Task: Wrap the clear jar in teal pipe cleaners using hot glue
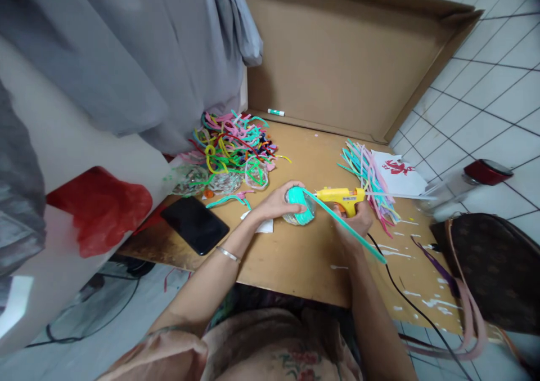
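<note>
My left hand is closed around a rounded clear object, perhaps a plastic bottle piece, partly covered with turquoise pipe cleaner. A long loose strip of turquoise pipe cleaner runs from it down to the right, passing over my right wrist. In my right hand is a yellow glue gun, its nozzle pointing left, close to the wrapped piece. A glue stick sticks out of its back end. My fingers hide part of the handle and of the wrapped piece.
A tangled heap of pipe cleaners lies at the back left, near clear plastic pieces. A black phone lies front left. On the right are straight pipe cleaners, a bottle, a brown bag and a black cord.
</note>
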### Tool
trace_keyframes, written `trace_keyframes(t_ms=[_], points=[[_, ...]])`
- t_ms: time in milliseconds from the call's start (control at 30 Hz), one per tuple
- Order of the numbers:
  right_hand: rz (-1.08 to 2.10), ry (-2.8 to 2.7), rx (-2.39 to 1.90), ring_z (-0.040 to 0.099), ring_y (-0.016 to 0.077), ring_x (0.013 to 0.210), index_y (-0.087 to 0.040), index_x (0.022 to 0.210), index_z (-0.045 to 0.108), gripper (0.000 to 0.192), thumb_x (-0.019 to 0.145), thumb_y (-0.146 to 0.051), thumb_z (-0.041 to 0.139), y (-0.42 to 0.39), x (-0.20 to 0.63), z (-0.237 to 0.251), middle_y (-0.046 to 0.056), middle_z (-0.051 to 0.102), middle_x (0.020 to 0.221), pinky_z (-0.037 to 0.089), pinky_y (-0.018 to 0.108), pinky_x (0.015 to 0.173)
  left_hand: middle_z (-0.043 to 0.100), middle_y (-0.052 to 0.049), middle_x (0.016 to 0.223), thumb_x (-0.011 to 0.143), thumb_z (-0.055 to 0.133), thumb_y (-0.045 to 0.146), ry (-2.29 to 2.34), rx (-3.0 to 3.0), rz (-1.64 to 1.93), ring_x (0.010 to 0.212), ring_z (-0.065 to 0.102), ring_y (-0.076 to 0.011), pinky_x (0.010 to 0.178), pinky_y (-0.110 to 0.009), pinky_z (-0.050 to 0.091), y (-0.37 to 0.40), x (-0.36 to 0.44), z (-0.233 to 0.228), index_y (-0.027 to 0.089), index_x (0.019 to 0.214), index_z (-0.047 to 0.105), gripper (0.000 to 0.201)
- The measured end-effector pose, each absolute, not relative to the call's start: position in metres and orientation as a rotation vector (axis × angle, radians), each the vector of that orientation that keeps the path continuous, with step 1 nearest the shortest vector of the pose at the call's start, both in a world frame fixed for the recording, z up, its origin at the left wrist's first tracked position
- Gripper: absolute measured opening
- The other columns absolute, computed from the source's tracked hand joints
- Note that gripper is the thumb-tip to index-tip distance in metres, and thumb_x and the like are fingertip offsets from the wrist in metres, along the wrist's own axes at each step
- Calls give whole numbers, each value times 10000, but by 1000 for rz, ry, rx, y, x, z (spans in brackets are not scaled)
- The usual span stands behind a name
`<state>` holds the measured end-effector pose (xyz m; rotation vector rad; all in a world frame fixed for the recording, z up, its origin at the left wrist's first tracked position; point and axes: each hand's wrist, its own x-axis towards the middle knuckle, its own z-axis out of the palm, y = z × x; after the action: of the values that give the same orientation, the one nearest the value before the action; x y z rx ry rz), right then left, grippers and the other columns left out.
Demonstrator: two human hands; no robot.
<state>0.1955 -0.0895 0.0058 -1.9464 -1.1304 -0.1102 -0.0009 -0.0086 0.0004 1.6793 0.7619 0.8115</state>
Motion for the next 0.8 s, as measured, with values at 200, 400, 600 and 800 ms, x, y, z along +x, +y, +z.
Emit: trace_keyframes(t_ms=[200,400,600,800], points=[[-90,-1137,-1915,596,212,709,-134,1028,583,410,720,-402,545,-91,197,-7,51,605,760,504,332,721,620,-28,1011,636,765,322,757,1692,816,864,554,-155,806,-279,469,-9,0,-1,182,1217,528,643],[-48,-1098,-1992,599,215,726,-167,945,567,319,700,-372,558,-96,195,0,61,618,773,494,313,730,614,-24,1022,631,755,328,793,1735,816,875,553,-161,826,-288,463,-12,0,2,181,1204,542,629],[-38,-1069,-1961,585,210,712,-172,975,558,348,703,-389,566,-96,196,-9,66,623,815,487,310,707,623,-33,1039,622,751,320,794,1739,801,903,566,-177,849,-309,475,-15,0,7,195,1205,544,631],[-51,-1066,-1963,562,210,672,-168,874,557,303,683,-403,547,-99,194,-4,52,571,723,475,317,695,629,-33,1035,618,759,305,780,1745,808,909,577,-183,857,-321,485,-14,1,6,192,1195,553,623]])
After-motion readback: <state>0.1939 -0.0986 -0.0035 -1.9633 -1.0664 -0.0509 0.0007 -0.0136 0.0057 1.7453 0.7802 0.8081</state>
